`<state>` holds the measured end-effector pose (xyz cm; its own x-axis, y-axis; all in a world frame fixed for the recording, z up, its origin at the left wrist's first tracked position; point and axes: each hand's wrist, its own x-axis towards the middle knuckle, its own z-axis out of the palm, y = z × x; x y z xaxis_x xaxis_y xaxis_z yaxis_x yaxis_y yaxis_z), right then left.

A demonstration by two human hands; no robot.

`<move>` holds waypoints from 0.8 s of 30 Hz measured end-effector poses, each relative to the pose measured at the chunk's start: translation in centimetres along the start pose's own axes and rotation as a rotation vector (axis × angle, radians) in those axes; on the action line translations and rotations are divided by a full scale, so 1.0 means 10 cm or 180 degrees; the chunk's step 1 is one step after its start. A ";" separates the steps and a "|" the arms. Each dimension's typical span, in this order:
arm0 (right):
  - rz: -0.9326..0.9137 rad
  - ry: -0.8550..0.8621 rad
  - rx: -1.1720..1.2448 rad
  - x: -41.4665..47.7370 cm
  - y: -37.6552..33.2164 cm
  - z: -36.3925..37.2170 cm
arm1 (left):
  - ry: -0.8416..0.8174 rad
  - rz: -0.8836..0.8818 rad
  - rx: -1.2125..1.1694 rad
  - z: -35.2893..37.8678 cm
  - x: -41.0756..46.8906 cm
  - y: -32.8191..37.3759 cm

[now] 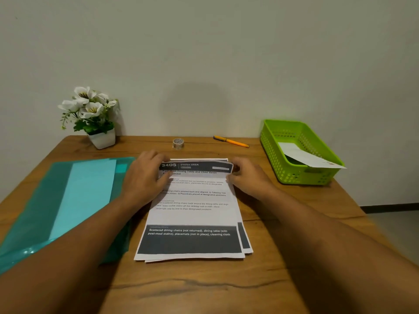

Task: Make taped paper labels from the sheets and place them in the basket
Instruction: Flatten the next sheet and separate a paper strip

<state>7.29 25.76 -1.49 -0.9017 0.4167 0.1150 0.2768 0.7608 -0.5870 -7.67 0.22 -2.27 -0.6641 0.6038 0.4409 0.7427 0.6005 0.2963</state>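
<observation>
A small stack of printed sheets (192, 214) lies in the middle of the wooden table. The top sheet's dark header strip marked 3405 is bent up and toward me along its far edge. My left hand (145, 175) pinches the strip's left end and my right hand (247, 175) pinches its right end. A roll of clear tape (178, 143) stands beyond the sheets near the wall. The green plastic basket (292, 130) sits at the back right with one white paper piece (306, 156) leaning over its near rim.
A teal plastic folder (45, 211) with a light blue sheet (88, 191) on it lies at the left. An orange pen (231, 141) rests near the wall. A white pot of white flowers (90, 114) stands at the back left.
</observation>
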 end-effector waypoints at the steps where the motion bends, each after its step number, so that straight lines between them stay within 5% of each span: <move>1: -0.0145 -0.0016 -0.0314 -0.02 -0.05 -0.01 | 0.0014 0.0103 0.0030 -0.02 0.00 0.04; 8: -0.1081 -0.0066 -0.1341 -0.35 -0.46 0.36 | -0.0560 0.0583 0.0094 0.02 -0.19 0.34; 24: -0.0705 -0.0231 -0.1059 -0.46 -0.65 0.87 | -0.1199 0.0058 0.0275 0.27 -0.42 0.36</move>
<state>6.81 14.57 -5.14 -0.9694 0.1975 0.1459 0.1547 0.9527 -0.2616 -2.46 1.21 -5.34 -0.6477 0.7555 0.0987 0.7555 0.6201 0.2116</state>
